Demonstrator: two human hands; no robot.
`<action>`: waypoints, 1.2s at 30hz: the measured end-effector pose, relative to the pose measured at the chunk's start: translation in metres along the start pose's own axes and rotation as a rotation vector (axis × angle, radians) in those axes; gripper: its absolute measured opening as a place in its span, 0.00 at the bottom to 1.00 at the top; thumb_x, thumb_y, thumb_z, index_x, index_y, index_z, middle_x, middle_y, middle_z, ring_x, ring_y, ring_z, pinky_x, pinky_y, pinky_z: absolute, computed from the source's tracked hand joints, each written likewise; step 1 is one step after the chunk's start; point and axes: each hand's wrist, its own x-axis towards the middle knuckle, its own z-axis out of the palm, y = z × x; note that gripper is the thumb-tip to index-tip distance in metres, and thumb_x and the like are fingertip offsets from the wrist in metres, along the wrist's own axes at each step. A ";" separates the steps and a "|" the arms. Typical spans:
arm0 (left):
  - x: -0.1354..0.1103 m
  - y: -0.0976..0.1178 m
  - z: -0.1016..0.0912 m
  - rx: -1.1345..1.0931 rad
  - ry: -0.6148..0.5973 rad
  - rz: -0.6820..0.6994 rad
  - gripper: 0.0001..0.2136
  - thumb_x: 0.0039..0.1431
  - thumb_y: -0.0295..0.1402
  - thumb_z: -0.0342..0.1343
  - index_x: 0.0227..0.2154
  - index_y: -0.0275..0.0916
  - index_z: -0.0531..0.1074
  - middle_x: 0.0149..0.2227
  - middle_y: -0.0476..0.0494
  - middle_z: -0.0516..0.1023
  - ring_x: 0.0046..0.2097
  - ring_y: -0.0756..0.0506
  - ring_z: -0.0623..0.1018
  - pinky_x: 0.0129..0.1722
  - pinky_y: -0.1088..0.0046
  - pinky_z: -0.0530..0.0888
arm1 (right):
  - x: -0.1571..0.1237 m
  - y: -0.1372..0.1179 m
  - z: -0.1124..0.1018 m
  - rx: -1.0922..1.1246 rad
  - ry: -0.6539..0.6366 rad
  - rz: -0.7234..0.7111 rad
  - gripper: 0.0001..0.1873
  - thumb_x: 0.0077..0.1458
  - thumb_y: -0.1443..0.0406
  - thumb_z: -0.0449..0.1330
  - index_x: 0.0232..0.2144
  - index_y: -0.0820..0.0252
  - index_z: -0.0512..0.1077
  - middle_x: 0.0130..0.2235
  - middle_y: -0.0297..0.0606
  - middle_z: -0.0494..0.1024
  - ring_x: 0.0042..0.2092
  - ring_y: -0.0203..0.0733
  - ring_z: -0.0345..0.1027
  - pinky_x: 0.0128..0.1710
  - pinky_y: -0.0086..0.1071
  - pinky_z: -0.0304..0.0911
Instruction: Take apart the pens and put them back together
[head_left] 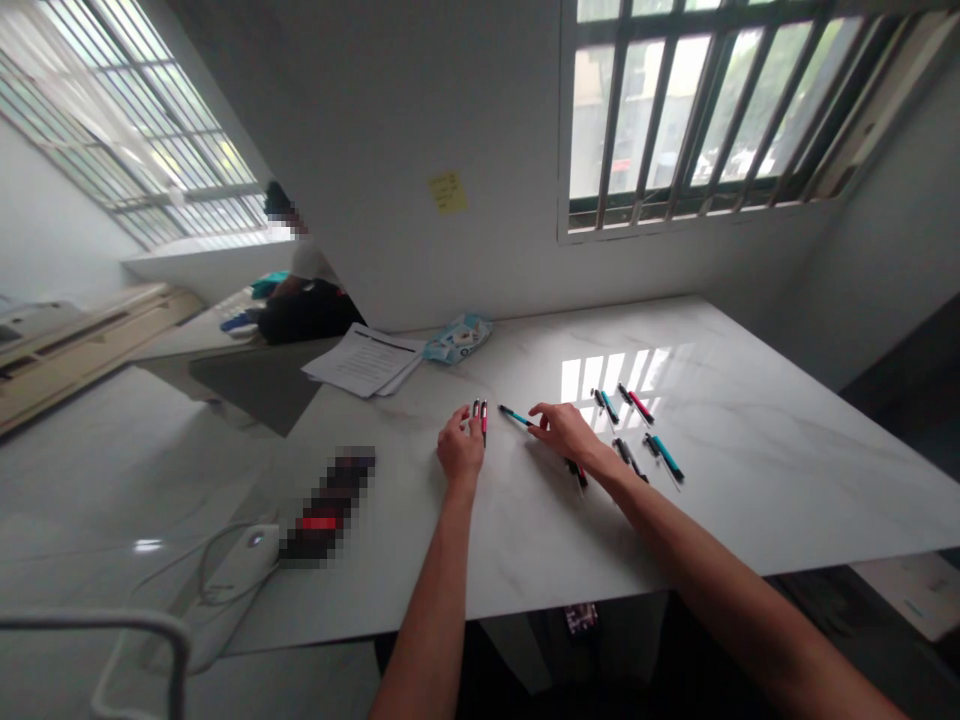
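Two slim pens (484,412), one at least with a reddish barrel, lie side by side on the white marbled table. Against their left side rests my left hand (459,447), palm down, its fingers loosely bent and a little apart; it partly covers the nearer pen. My right hand (568,430) has its thumb and fingertips closed on one end of a teal and black pen (516,416), which slants towards the left hand. Under my right wrist a red and black pen (577,474) shows in part.
Right of my right arm lie a teal pen (609,406), a red pen (639,403), a dark pen (630,458) and another teal pen (667,457), with small parts beside them. Papers (364,360), a blue packet (459,338) and a white power strip (240,565) are further left. A person (307,290) sits beyond.
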 end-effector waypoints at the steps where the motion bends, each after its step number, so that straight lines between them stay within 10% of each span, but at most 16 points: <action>1: 0.000 -0.001 0.001 0.036 -0.025 -0.009 0.16 0.64 0.32 0.54 0.53 0.43 0.78 0.50 0.39 0.84 0.47 0.40 0.81 0.48 0.65 0.74 | 0.002 -0.005 0.004 -0.012 -0.014 0.015 0.20 0.61 0.65 0.65 0.55 0.57 0.77 0.38 0.40 0.85 0.40 0.45 0.79 0.43 0.32 0.66; 6: -0.003 -0.001 0.002 0.117 -0.085 0.016 0.18 0.65 0.32 0.54 0.56 0.42 0.77 0.49 0.36 0.85 0.49 0.38 0.82 0.51 0.63 0.73 | 0.012 -0.027 0.023 -0.074 -0.067 0.106 0.34 0.57 0.65 0.66 0.64 0.59 0.67 0.39 0.43 0.85 0.44 0.50 0.79 0.44 0.34 0.67; 18: -0.005 0.000 -0.002 0.108 -0.112 0.004 0.18 0.64 0.34 0.54 0.55 0.42 0.78 0.50 0.35 0.84 0.49 0.36 0.83 0.49 0.62 0.75 | 0.026 -0.069 0.052 -0.064 -0.113 0.179 0.26 0.58 0.60 0.66 0.56 0.62 0.73 0.47 0.55 0.83 0.50 0.57 0.79 0.46 0.37 0.68; 29: -0.006 0.003 -0.004 0.094 -0.114 0.024 0.17 0.64 0.33 0.54 0.53 0.44 0.80 0.48 0.35 0.85 0.47 0.36 0.84 0.47 0.62 0.75 | 0.022 -0.069 0.054 0.009 -0.116 0.127 0.15 0.61 0.62 0.61 0.48 0.59 0.80 0.40 0.45 0.86 0.45 0.49 0.80 0.41 0.31 0.66; 36: -0.005 0.004 -0.002 0.033 -0.033 0.091 0.17 0.64 0.33 0.55 0.53 0.41 0.78 0.51 0.35 0.83 0.47 0.38 0.82 0.50 0.61 0.75 | 0.022 -0.024 0.015 0.072 -0.021 -0.030 0.30 0.56 0.70 0.62 0.62 0.57 0.72 0.45 0.39 0.85 0.45 0.46 0.77 0.49 0.34 0.67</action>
